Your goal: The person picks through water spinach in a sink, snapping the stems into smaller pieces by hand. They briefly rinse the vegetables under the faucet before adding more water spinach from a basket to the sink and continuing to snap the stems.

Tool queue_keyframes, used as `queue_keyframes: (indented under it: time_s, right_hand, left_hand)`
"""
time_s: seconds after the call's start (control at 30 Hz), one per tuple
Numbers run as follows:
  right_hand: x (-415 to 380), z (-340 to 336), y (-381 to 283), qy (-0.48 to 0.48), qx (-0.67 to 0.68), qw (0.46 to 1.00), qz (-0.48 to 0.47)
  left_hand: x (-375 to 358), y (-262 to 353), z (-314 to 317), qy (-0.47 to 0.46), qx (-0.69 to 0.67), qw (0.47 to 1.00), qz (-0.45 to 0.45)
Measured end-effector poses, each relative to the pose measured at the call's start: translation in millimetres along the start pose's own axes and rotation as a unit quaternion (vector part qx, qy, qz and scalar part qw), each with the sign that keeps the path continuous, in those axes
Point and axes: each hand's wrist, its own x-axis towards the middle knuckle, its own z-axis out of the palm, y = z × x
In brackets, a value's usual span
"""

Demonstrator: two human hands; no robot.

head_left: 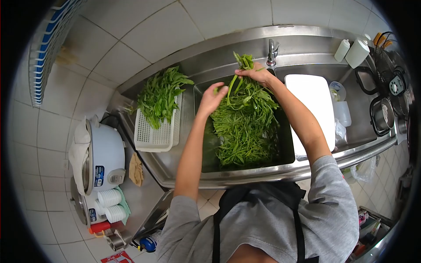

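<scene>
A bunch of leafy greens (247, 62) sits pinched in the right hand (258, 75), leaves poking out beyond the fingers and smooth, bright green stems bending down beneath the grip, just beside the left hand (212, 100). Below the grip, a larger heap of greens (245, 131) lies loose in the basin (287, 151), a tangle of narrow leaves and slender stems, darker toward the shaded edges.

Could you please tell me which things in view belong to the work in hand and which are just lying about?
In use:
- right hand, gripping held greens
- left hand, close beside them
- loose greens in the sink basin
- probably the white basket, with greens piled in it

Apparently just lying about:
- rice cooker
- white cups
- brown cloth
- white bottles
</scene>
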Motion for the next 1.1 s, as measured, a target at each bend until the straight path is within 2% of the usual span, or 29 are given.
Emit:
queue_keyframes:
  time_s: [0.07, 0.2, 0.23, 0.33, 0.43, 0.53, 0.63, 0.77, 0.87, 1.0, 1.1]
  right_hand:
    - [-5, 4, -3, -0.051, 0.014, 0.999, 0.008]
    - [-5, -15, 20, -0.069, 0.079, 0.994, -0.017]
    - [-6, -26, 24, -0.099, 0.09, 0.991, -0.006]
    - [-19, -45, 33, -0.098, 0.169, 0.98, 0.036]
    - [-25, -49, 42, -0.122, 0.192, 0.973, 0.026]
    - [-31, -39, 46, -0.144, 0.212, 0.966, 0.014]
    - [-36, -21, 43, -0.168, 0.247, 0.954, 0.001]
    - [-40, -16, 44, -0.155, 0.268, 0.951, 0.002]
    - [-40, -17, 44, -0.14, 0.279, 0.95, 0.0]
    - [-37, -22, 45, -0.145, 0.264, 0.954, 0.0]
    - [-34, -29, 47, -0.126, 0.224, 0.966, 0.026]
  left_hand:
    - [4, 20, 2, -0.139, 0.117, 0.98, -0.078]
    - [-14, 13, -3, -0.089, 0.207, 0.97, -0.089]
    - [-23, 23, -9, -0.138, 0.234, 0.949, -0.16]
    - [-48, -41, -7, -0.287, 0.311, 0.893, -0.156]
    - [-61, -32, 9, -0.21, 0.268, 0.931, -0.135]
    - [-51, -14, 38, -0.16, 0.086, 0.982, -0.059]
    - [-42, 7, 56, -0.193, 0.041, 0.976, -0.095]
    - [-36, 9, 53, -0.222, 0.046, 0.964, -0.138]
    - [-38, -5, 60, -0.22, -0.018, 0.972, -0.081]
    - [-32, -12, 59, -0.21, 0.017, 0.975, -0.072]
    - [-29, -2, 35, -0.201, 0.061, 0.975, -0.069]
